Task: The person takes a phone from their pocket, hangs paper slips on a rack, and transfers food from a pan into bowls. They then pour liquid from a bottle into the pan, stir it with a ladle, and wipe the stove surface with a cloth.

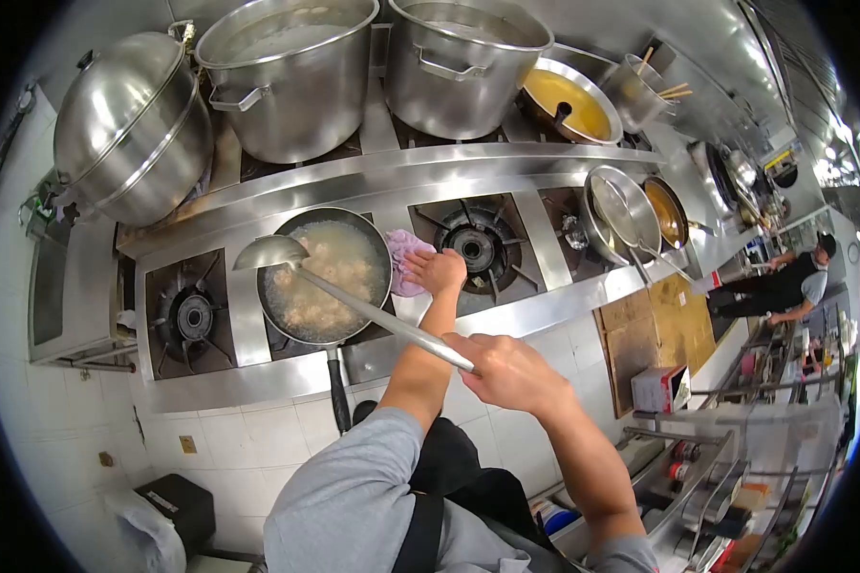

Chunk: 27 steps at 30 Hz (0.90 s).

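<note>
My right hand [511, 372] is closed around the handle end of a long metal ladle [373, 310]. The ladle's bowl hangs over the upper left rim of a frying pan [389, 286], its handle crossing above my left forearm. Cloudy liquid with pale, lumpy pieces of food [320, 277] fills the pan, which sits on the stove with its black handle toward me. Just right of the pan, my left hand [437, 271] reaches to a crumpled purple cloth [406, 253], fingers stretched out over it.
Burners [193, 315] flank the pan. Large steel pots [287, 86] and a pan of yellow liquid [569, 100] line the back shelf. At right are a steel pot with a strainer [626, 210] and a brown-filled pan [667, 210]. A person [784, 277] stands farther right.
</note>
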Each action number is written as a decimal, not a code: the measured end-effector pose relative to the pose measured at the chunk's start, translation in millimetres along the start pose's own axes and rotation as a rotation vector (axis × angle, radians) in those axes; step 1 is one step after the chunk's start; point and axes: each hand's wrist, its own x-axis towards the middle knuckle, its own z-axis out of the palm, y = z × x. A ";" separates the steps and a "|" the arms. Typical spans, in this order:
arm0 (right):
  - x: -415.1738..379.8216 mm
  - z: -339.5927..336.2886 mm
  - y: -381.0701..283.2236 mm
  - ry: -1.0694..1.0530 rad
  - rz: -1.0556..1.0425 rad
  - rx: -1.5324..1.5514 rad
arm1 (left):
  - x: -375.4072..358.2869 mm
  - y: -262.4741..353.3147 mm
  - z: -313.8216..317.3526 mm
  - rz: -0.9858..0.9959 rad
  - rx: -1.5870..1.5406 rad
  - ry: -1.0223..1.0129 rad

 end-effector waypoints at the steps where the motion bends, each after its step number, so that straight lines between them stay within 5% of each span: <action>1: 8.5 -10.1 5.6 -0.044 -0.009 -0.024 | 13.5 4.6 5.6 -0.019 -0.017 0.047; 11: 100.8 -84.8 114.9 -0.089 -0.440 -0.045 | 152.4 72.4 -18.0 -0.132 0.060 0.355; 15: 110.8 -104.9 148.8 -0.111 -0.494 0.078 | 172.4 55.0 47.3 0.072 0.339 0.781; 17: 114.6 -105.3 166.5 -0.095 -0.528 0.142 | 141.6 96.3 87.1 0.262 0.507 0.529; 20: 118.9 -107.1 181.2 -0.093 -0.503 0.215 | 104.6 186.3 164.9 0.574 0.102 0.046; 22: 118.8 -110.6 190.7 -0.089 -0.510 0.217 | 99.6 222.7 188.4 0.690 0.142 0.076; 24: 116.1 -112.4 200.2 -0.100 -0.466 0.236 | 86.4 242.0 175.6 0.673 0.150 -0.107; 27: 113.7 -114.4 210.3 -0.108 -0.454 0.225 | 96.5 182.1 127.5 0.600 0.324 -0.007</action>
